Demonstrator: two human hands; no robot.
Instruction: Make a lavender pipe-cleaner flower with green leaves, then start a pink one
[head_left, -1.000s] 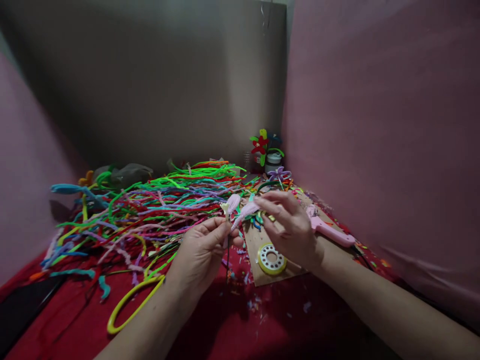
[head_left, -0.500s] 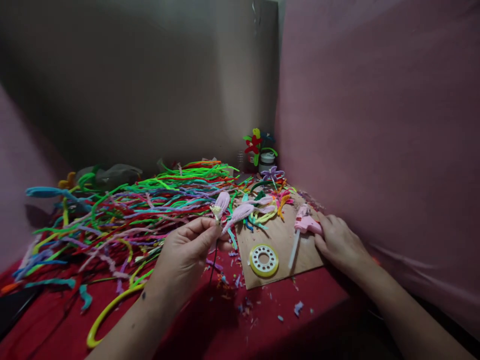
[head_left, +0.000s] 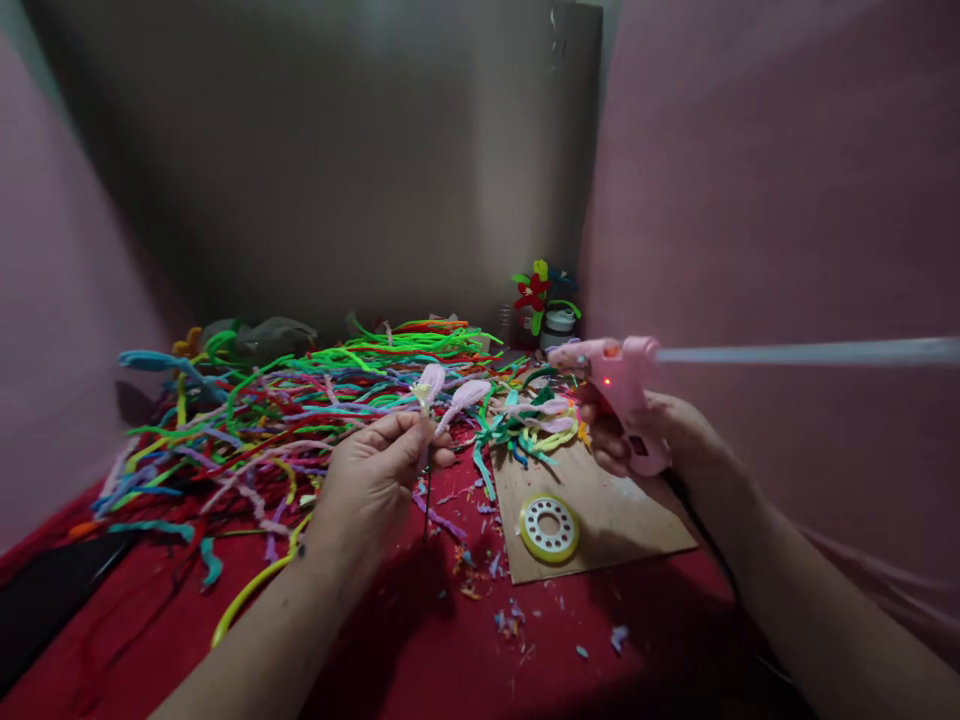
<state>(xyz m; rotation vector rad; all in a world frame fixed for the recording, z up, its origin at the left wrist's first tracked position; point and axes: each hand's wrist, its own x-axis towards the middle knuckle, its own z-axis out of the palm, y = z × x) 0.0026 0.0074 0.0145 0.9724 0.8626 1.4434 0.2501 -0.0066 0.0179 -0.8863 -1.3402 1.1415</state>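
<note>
My left hand is closed in a pinch on a thin dark stem that carries pale pink pipe-cleaner petals and a small cream centre. My right hand grips a pink glue gun lifted off the cardboard, its nozzle pointing left toward the petals and a small red light glowing on its side. A long clear glue stick juts out of the gun's back to the right. A gap of roughly a hand's width separates the nozzle from the petals.
A brown cardboard sheet lies on the red cloth with a yellow tape roll and loose petals. A big heap of coloured pipe cleaners fills the left. A jar with a red flower stands at the back. Pink walls close both sides.
My right hand left the petals, reached to the glue gun lying on the cardboard, took hold of it and raised it with the nozzle toward the flower. My left hand kept its pinch.
</note>
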